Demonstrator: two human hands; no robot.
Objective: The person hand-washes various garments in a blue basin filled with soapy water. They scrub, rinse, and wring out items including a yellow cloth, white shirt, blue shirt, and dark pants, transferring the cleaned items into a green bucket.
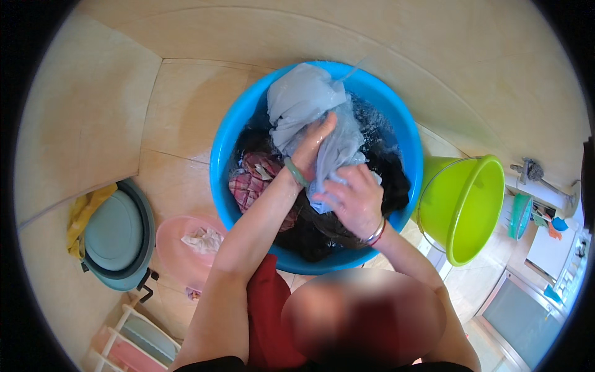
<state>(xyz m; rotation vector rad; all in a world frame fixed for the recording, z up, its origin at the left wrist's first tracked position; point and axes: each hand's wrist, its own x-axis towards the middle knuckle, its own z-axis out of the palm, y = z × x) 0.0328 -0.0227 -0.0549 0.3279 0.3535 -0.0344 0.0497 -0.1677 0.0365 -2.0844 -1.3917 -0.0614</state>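
A pale grey-blue wet cloth (305,93) lies bunched up in a big round blue basin (221,146), its far part bulging above the water. My left hand (313,144), a green bangle at its wrist, is in the folds, with its thumb side showing and most fingers hidden by the fabric. At the cloth's near end my right hand (358,201), with a silver bangle and a red cord, grips the fabric with bent fingers. Under and around it are dark clothes (395,180) in the water, and a red plaid cloth (251,180) at the left.
Right of the basin a lime-green bucket (474,211) leans over with its handle hanging. At the left are a pink basin (170,248) holding white cloth, a grey-green basin (118,232) and a yellow cloth (93,214). Tiled walls (347,31) enclose the far side.
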